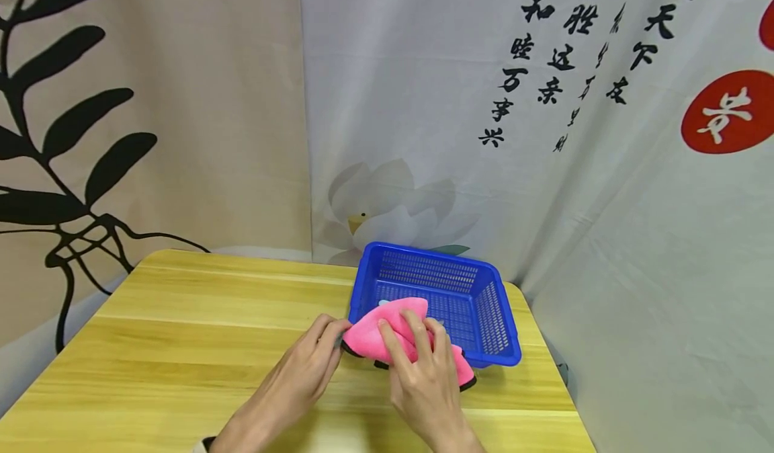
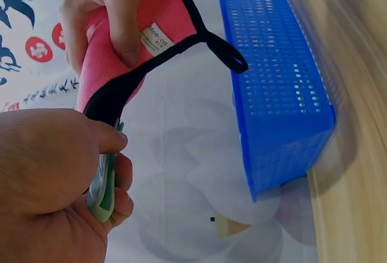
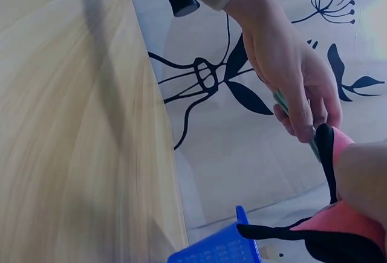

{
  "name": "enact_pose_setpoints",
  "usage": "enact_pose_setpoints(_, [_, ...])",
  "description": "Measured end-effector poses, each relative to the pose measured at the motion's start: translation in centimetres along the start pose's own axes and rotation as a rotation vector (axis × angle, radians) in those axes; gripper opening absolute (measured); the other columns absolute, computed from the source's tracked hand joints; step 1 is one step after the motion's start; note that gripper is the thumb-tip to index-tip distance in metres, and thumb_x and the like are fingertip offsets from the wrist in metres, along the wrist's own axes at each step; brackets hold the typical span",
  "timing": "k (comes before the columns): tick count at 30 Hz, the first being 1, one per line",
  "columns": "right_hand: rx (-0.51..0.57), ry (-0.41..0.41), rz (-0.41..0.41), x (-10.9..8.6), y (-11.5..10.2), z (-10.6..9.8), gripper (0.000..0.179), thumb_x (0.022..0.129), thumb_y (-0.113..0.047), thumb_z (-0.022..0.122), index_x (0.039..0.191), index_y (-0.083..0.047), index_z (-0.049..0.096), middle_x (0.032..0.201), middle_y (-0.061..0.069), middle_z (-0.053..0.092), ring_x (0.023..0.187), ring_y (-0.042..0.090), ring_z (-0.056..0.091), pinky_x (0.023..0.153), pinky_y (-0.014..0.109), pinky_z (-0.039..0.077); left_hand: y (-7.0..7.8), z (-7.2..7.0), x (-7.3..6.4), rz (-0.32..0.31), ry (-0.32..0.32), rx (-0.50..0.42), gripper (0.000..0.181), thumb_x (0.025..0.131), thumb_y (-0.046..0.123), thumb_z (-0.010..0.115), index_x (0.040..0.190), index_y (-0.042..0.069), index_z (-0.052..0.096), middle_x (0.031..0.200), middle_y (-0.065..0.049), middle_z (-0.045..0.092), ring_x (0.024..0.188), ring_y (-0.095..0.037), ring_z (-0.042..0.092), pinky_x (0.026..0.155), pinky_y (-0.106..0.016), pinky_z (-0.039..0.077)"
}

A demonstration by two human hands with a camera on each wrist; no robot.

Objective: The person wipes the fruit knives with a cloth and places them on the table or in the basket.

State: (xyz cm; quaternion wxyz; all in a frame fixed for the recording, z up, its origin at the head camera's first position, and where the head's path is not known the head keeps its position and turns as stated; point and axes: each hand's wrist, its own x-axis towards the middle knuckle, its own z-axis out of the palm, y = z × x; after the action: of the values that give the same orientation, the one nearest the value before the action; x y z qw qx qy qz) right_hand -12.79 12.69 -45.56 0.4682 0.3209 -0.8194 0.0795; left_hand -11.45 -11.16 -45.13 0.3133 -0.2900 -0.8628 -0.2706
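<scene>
A pink cloth [image 1: 365, 335] with black trim is raised over the near side of the blue basket [image 1: 510, 345]. My right hand [image 1: 426, 382] grips its middle, fingers bent into the folds. At the cloth's left corner, my left hand [image 1: 302, 365] pinches a pale green clip [image 2: 104, 196] between thumb and fingers. The clip's far end meets the black trim in the left wrist view. A white label [image 2: 156, 39] and a black hanging loop [image 2: 227, 56] show along the cloth's edge. Part of the cloth is hidden behind my right hand.
The mesh-sided basket stands at the back right of the wooden table [image 1: 199, 345]. A small light-blue thing [image 1: 383, 302] shows inside it, mostly covered by the cloth. Printed fabric curtains [image 1: 411, 90] hang behind the table and along its right side.
</scene>
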Motion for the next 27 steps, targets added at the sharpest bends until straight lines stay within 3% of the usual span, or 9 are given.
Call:
enact_pose_setpoints(6, [0.011,-0.024,0.038,-0.1,1.1,-0.3,0.047,0.105,-0.011,0.045,0.140,-0.013,0.077,0.143,0.022,0.067,0.121,0.045,0.059,0.100,0.055,0.055,0.0,-0.3,0.0,-0.021,-0.024,-0.019,0.036,0.100,-0.007,0.079,0.132,0.004,0.066,0.116,-0.001,0.065,0.093,-0.003,0.060,0.080,-0.019,0.061])
enact_pose_setpoints(14, [0.015,-0.027,0.082,-0.5,2.7,-0.6,0.050,0.095,-0.008,0.054,0.139,-0.012,0.077,0.142,0.023,0.068,0.118,0.046,0.059,0.100,0.056,0.054,0.0,-0.4,-0.2,-0.040,-0.040,-0.009,0.035,0.100,-0.006,0.079,0.132,0.003,0.067,0.116,-0.001,0.065,0.095,-0.003,0.061,0.079,-0.019,0.061])
enact_pose_setpoints(22, [0.013,0.000,0.136,-0.8,4.2,-0.7,0.052,0.092,-0.007,0.058,0.140,-0.010,0.077,0.142,0.026,0.067,0.113,0.047,0.056,0.094,0.055,0.049,-0.2,-0.7,-0.3,-0.082,-0.048,-0.020,0.036,0.101,-0.005,0.080,0.133,0.005,0.068,0.117,0.000,0.066,0.095,-0.003,0.063,0.081,-0.019,0.063])
enact_pose_setpoints(27, [0.049,0.060,0.146,-0.6,4.3,-1.0,0.058,0.086,-0.004,0.060,0.141,-0.009,0.076,0.142,0.028,0.067,0.110,0.046,0.055,0.092,0.052,0.045,-0.4,-0.8,-0.4,-0.097,-0.039,-0.016,0.036,0.100,-0.004,0.081,0.134,0.006,0.069,0.117,0.000,0.068,0.096,-0.003,0.066,0.083,-0.020,0.065])
